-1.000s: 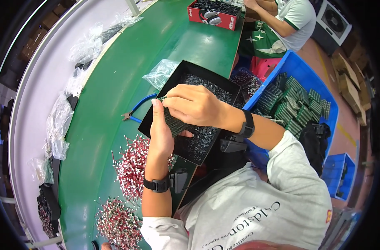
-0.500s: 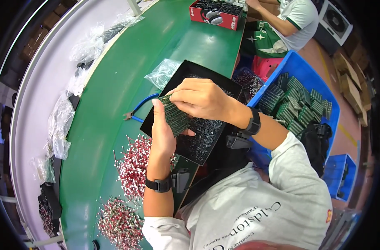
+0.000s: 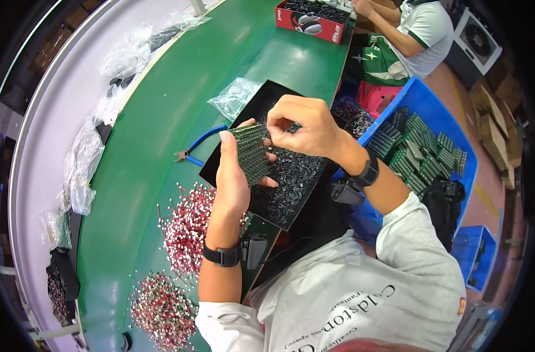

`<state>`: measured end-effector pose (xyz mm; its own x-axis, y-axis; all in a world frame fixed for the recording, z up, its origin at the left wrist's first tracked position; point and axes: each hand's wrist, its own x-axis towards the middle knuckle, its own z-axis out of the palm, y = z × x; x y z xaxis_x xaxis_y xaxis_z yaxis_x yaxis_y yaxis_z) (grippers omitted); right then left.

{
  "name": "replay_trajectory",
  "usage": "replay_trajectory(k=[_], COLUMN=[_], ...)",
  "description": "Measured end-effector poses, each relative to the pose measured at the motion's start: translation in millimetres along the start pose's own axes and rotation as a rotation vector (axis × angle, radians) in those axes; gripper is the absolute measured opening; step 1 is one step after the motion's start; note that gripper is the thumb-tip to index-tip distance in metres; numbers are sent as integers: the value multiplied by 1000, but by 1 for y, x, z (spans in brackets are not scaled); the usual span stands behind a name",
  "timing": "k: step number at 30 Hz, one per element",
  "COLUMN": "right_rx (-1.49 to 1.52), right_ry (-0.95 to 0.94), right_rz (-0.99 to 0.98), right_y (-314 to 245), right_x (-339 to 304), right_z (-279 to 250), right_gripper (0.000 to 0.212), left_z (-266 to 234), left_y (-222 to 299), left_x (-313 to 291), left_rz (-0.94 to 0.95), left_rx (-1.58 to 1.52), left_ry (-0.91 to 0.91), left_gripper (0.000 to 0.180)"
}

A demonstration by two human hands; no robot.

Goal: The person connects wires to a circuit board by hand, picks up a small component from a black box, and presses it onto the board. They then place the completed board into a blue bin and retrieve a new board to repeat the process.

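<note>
My left hand (image 3: 233,185) is closed round a green circuit board panel (image 3: 250,154), thumb on its near-left edge and fingertips showing past its right side. Rows of small parts cover the panel's face. Just off its upper right corner, my right hand (image 3: 308,126) has thumb and forefinger pinched together; whatever is between them is too small to make out. Both hands are over a black tray (image 3: 271,95) that holds many small black pieces (image 3: 291,182). Blue-handled cutters (image 3: 204,139) lie on the green table, left of the tray.
Two heaps of red and white wires (image 3: 188,229) lie left of my forearm. A clear plastic bag (image 3: 235,97) rests behind the tray. At right stands a blue bin (image 3: 452,117) of board panels. A red box (image 3: 308,26) and a seated person (image 3: 426,35) are farther off.
My right hand has drawn away from the panel's upper edge, up and to the right. More of the panel's face shows. My left hand keeps its grip.
</note>
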<state>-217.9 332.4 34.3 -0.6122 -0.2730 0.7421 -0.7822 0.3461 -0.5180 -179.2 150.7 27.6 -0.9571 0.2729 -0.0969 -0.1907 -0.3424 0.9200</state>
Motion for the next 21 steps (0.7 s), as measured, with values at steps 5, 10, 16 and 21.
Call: replay_trajectory(k=[5,10,16,21], right_rx=[-9,-2,73,-15], right_ry=[21,44,-40,-116], right_rz=[-242,-176,-122,-5], right_y=[-4,-7,-6,5], right_x=[6,2,4,2], right_z=[18,28,16,3], right_gripper=[15,13,12,15], left_z=[0,1,0,-6], left_y=[-1,-5,-2,2], left_x=[-4,-3,-5,-2], left_rz=[-32,-17,-16,-25], left_rx=[45,82,29,-30], left_ry=[0,30,2,-40], left_gripper=[70,68,72,73])
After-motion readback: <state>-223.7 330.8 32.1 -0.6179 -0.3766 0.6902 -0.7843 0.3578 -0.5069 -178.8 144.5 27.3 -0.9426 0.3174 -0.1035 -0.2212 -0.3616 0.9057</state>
